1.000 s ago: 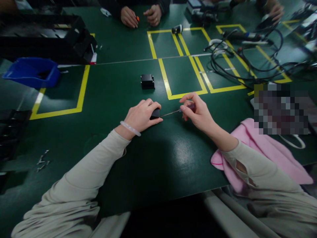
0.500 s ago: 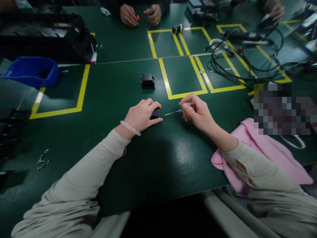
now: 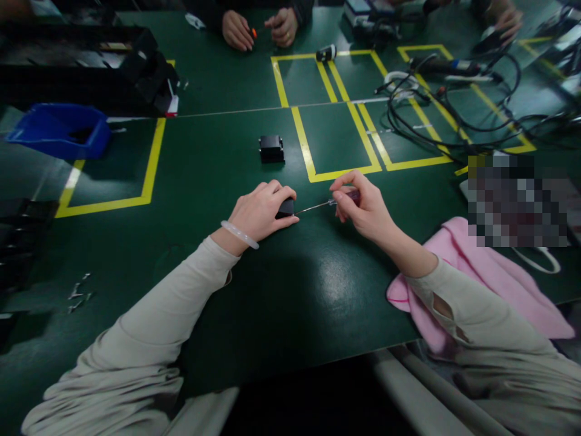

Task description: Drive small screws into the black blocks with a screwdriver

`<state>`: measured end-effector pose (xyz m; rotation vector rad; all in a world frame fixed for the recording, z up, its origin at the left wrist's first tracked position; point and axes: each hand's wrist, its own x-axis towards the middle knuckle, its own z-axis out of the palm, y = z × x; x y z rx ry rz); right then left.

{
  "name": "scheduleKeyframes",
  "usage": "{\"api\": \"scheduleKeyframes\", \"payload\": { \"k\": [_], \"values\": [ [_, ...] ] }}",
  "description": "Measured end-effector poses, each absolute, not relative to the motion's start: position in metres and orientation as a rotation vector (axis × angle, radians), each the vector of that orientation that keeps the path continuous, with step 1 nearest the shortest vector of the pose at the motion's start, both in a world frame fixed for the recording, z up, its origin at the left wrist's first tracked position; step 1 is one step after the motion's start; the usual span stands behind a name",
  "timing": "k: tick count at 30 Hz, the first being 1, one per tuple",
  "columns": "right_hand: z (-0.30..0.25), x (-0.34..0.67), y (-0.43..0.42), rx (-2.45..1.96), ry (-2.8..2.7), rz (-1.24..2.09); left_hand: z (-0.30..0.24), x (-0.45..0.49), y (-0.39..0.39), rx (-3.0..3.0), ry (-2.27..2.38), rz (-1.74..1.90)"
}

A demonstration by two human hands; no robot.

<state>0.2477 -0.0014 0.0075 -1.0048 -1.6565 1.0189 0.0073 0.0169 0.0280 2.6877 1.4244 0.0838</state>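
Observation:
A small black block [image 3: 285, 208] is gripped by my left hand [image 3: 261, 212], which hides most of it against the green table. My right hand [image 3: 361, 203] is closed around the dark reddish handle of a screwdriver [image 3: 315, 207]. The thin metal shaft points left, and its tip meets the block's right end, close to my left thumb. Beyond my hands lies a second black block [image 3: 271, 148] with small metal pieces at its sides, touched by neither hand.
Yellow tape [image 3: 322, 175] marks rectangles on the table. A blue bin [image 3: 59, 130] and black housings [image 3: 91, 72] stand left, near loose screws [image 3: 79, 293]. Black cables [image 3: 394, 121] and a pink cloth [image 3: 490, 278] lie right. Across the table are another person's hands [image 3: 236, 30].
Hardly anything differs. The screwdriver's handle shows slightly more in my right hand, whose fingers have shifted a little; my left hand keeps its place on the block.

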Motion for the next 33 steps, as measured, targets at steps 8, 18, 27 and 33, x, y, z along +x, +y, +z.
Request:
{"api": "scheduleKeyframes", "payload": {
  "k": [8,18,27,33],
  "values": [
    [0.0093,0.2477,-0.0015,-1.015,-1.645,1.034,0.0257,0.0063,0.0179,2.708,1.415,0.100],
    [0.0072,0.2482,-0.0008,-0.962,-1.631,1.039,0.0267,0.0059,0.0174,2.699,1.407,0.101],
    [0.0072,0.2475,0.0001,-0.958,-1.623,1.040,0.0261,0.0060,0.0174,2.694,1.409,0.101],
    [0.0068,0.2474,0.0001,-0.983,-1.622,1.051,0.0259,0.0060,0.0180,2.694,1.412,0.101]
  ]
}}
